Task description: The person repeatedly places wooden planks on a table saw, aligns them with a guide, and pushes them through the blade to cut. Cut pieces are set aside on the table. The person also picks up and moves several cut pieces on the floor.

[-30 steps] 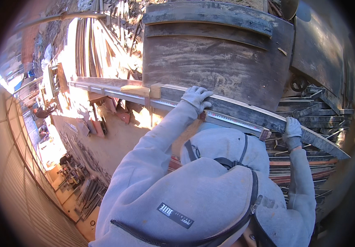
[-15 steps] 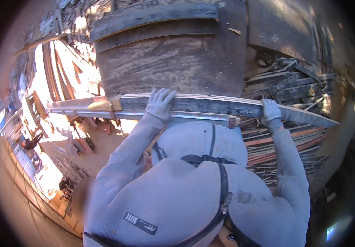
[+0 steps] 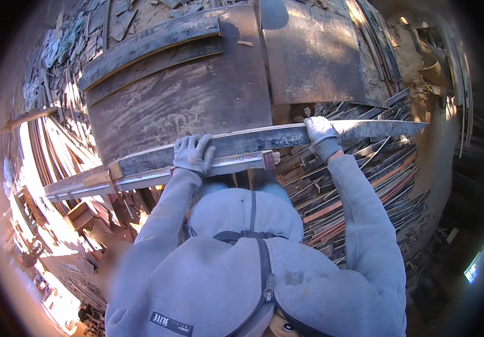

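Note:
A long dark-faced plywood strip point(image 3: 258, 139) with a pale edge lies crosswise in front of me over a steel table. Its right end sticks out past the table. My left hand point(image 3: 193, 154), in a light work glove, rests on the strip with fingers spread toward its far edge. Farther right, my gloved right hand point(image 3: 321, 135) is closed round the strip, fingers wrapped over it. Along the strip's near side runs a straight metal rail point(image 3: 236, 163) with measuring marks, between the strip and my body. A wooden block point(image 3: 115, 171) sits against the strip left of my left hand.
Two dark boards point(image 3: 152, 50) lie on the rusty steel tabletop point(image 3: 197, 95). A second metal plate point(image 3: 315, 62) stands right of it. Loose wood strips point(image 3: 359, 185) are heaped on the ground at right. More strips point(image 3: 48, 146) lean in bright sunlight at left.
The view has swung, so the table and strip sit farther left and tilted. Both hands keep about the same places on the strip.

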{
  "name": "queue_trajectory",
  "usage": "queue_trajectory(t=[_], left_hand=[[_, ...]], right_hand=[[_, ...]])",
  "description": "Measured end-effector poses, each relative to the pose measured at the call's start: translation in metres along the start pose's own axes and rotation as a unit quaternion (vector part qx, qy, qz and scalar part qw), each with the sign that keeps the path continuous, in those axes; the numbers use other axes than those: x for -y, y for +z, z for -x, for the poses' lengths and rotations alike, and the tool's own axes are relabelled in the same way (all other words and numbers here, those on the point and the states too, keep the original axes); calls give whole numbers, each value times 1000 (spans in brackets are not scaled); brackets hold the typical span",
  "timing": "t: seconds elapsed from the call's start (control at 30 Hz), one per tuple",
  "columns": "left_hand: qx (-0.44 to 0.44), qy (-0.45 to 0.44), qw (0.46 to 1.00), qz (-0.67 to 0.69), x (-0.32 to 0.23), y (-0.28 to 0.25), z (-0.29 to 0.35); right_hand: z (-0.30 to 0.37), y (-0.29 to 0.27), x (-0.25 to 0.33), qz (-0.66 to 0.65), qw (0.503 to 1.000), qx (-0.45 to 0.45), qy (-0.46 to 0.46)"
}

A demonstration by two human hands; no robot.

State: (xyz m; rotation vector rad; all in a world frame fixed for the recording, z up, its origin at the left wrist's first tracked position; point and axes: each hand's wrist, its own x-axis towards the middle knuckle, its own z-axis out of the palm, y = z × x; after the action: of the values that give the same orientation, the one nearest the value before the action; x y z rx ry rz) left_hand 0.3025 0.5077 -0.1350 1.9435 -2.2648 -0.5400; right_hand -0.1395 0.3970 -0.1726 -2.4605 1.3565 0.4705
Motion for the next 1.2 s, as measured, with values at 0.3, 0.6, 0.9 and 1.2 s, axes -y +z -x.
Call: queue_trajectory(t=[0.3,0.6,0.9,1.2], left_hand=[[-35,15,999,-30,0,10,10],[-82,25,995,-57,-2,19,17],[-104,30,991,-77,2,25,18],[-126,34,989,-68,-2,25,20]], right_hand=[[30,-13,29,57,997,-58,7],[19,-25,44,89,995,31,31],[17,-13,33,56,998,17,5],[24,-18,36,73,997,3,-18]])
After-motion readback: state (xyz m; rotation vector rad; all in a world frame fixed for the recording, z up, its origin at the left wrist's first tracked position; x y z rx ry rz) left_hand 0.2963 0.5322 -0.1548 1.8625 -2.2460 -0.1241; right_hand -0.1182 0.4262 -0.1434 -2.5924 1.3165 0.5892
